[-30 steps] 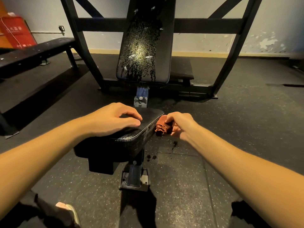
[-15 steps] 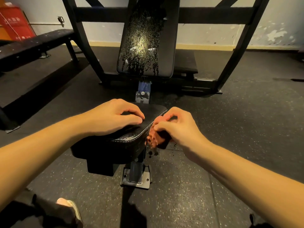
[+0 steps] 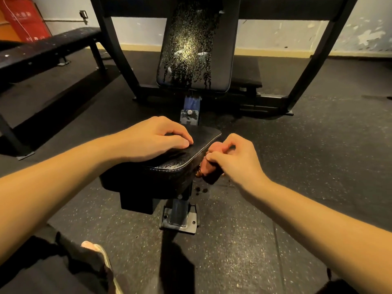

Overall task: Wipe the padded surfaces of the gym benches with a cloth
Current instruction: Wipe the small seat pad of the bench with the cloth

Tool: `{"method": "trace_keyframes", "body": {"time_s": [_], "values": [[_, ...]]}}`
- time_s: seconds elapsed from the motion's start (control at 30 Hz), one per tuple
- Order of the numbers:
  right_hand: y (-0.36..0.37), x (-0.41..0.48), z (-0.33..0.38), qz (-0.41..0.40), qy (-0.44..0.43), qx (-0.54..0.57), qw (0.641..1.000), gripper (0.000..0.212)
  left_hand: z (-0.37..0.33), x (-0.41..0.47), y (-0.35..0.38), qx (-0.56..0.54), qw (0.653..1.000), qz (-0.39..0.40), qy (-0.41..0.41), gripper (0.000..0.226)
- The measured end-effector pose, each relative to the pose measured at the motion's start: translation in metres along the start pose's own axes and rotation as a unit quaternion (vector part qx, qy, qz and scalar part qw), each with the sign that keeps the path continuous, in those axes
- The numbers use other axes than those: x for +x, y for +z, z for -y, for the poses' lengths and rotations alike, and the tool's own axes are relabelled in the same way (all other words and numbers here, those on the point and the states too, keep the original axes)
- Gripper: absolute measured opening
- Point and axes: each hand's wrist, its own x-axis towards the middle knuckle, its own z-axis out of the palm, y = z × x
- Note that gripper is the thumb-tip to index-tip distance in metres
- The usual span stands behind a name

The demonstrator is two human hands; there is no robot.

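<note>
Black rubber floor (image 3: pixel 318 155); upright backrest pad (image 3: pixel 220 49) speckled with droplets, flat bench (image 3: pixel 48 47) far left. Seat pad (image 3: pixel 176 158) up front: left hand (image 3: pixel 152 139) rests on top, fingers loosely bent, holding nothing. Right hand (image 3: pixel 235 160) grips the bunched reddish cloth (image 3: pixel 209 168) against the seat pad's right edge, dark drips (image 3: pixel 201 189) on the floor below.
</note>
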Motion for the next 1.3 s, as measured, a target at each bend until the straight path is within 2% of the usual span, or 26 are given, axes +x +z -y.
{"method": "trace_keyframes", "body": {"time_s": [0.07, 0.17, 0.23, 0.4, 0.5, 0.57, 0.73, 0.87, 0.9, 1.0, 1.07, 1.2, 1.23, 1.3], "values": [[0.004, -0.004, 0.003, -0.012, 0.001, -0.022, 1.000, 0.020, -0.001, 0.000, 0.001, 0.001, 1.000, -0.006, 0.000, 0.038], [0.014, -0.028, 0.012, 0.060, -0.041, 0.011, 0.997, 0.021, 0.001, 0.001, 0.001, -0.010, 1.000, -0.012, 0.009, 0.037], [0.014, -0.038, 0.014, 0.079, -0.050, 0.025, 0.995, 0.022, 0.001, 0.001, 0.001, -0.018, 1.000, -0.010, 0.008, 0.037], [0.014, -0.024, 0.008, -0.003, 0.020, 0.014, 1.000, 0.022, 0.000, 0.000, 0.000, -0.003, 1.000, -0.004, -0.001, 0.037], [0.026, -0.046, 0.018, 0.071, 0.025, 0.066, 0.995, 0.021, 0.001, 0.000, 0.001, 0.001, 1.000, -0.018, 0.000, 0.036], [0.028, -0.055, 0.023, 0.087, -0.001, 0.026, 0.996, 0.018, 0.001, 0.000, 0.001, 0.001, 1.000, -0.019, -0.005, 0.036], [0.015, -0.022, 0.022, -0.015, 0.043, 0.036, 0.998, 0.014, 0.000, -0.002, 0.001, 0.007, 1.000, -0.010, -0.002, 0.036], [0.027, -0.051, 0.028, 0.071, -0.012, 0.022, 0.997, 0.011, 0.001, -0.003, 0.001, -0.001, 1.000, -0.015, -0.003, 0.041], [0.025, -0.049, 0.026, 0.066, -0.012, 0.011, 0.998, 0.011, 0.001, -0.003, 0.002, -0.002, 1.000, -0.014, -0.006, 0.043], [0.011, -0.012, 0.013, -0.028, 0.036, -0.003, 0.999, 0.010, 0.000, -0.001, 0.001, 0.014, 1.000, -0.004, -0.007, 0.035], [0.010, -0.006, 0.012, -0.053, 0.031, -0.027, 0.998, 0.010, 0.001, -0.002, 0.001, 0.027, 1.000, 0.002, 0.000, 0.024], [0.020, -0.037, 0.016, 0.052, -0.018, 0.003, 0.999, 0.009, 0.004, -0.002, 0.002, 0.034, 0.999, -0.008, 0.015, 0.024], [0.018, -0.035, 0.014, 0.058, -0.017, -0.003, 0.998, 0.009, 0.005, -0.002, 0.002, 0.032, 0.999, -0.008, 0.014, 0.025], [0.011, -0.006, 0.004, 0.009, 0.011, -0.056, 0.998, 0.007, 0.005, -0.001, 0.001, 0.031, 0.999, -0.003, 0.008, 0.024]]}}
